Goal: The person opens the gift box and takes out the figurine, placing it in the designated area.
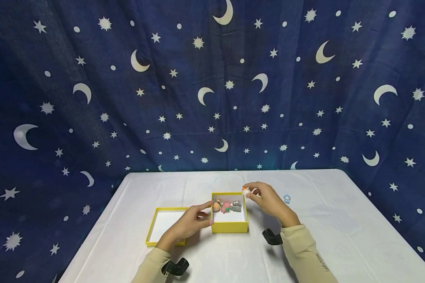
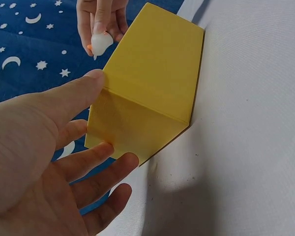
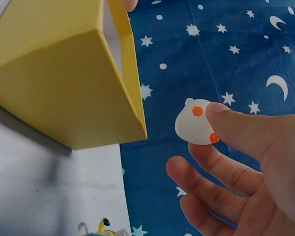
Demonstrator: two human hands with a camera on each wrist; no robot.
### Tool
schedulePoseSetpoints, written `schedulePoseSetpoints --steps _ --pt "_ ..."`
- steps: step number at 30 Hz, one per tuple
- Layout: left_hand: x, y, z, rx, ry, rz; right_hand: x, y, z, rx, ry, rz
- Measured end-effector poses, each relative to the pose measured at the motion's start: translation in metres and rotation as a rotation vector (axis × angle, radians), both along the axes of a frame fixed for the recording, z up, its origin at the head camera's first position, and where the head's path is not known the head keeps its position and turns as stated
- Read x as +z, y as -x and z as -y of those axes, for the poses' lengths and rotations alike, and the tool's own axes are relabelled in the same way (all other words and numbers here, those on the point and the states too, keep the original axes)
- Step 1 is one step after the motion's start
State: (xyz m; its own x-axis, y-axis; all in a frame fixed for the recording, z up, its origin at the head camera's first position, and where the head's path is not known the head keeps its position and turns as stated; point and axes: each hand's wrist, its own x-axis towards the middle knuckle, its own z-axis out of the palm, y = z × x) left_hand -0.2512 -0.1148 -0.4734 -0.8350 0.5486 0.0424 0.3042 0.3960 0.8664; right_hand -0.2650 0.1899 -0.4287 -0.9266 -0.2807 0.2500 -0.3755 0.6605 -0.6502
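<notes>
My right hand pinches a small white toy figure with orange spots between thumb and fingertips. It holds the figure just above the back right corner of a yellow box. Inside the white-lined box lie an orange-brown figure, a pink figure with a bit of green, and a grey figure, side by side. My left hand rests its thumb and fingertips against the box's left side, the fingers fairly straight. Seen from the left wrist, the box's inside is hidden.
A yellow-rimmed, white-lined lid lies left of the box, partly under my left hand. A small blue figure is on the white table, right of my right hand. A dark blue star-and-moon curtain hangs behind the table.
</notes>
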Motion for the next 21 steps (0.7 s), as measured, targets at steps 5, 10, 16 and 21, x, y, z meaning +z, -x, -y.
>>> schedulePoseSetpoints --steps 5,10,16,21 --pt "0.000 0.000 0.000 -0.004 -0.001 0.000 0.000 0.003 -0.008 -0.043 0.007 0.004" --pt "0.001 0.000 0.000 -0.001 0.004 -0.013 0.003 0.005 -0.018 -0.074 0.023 0.010" --pt "0.001 0.001 0.000 -0.007 -0.005 -0.014 0.001 0.010 -0.029 -0.100 0.059 0.011" --pt "0.001 0.000 0.000 -0.008 -0.009 -0.001 -0.004 0.014 -0.033 -0.111 0.100 -0.005"
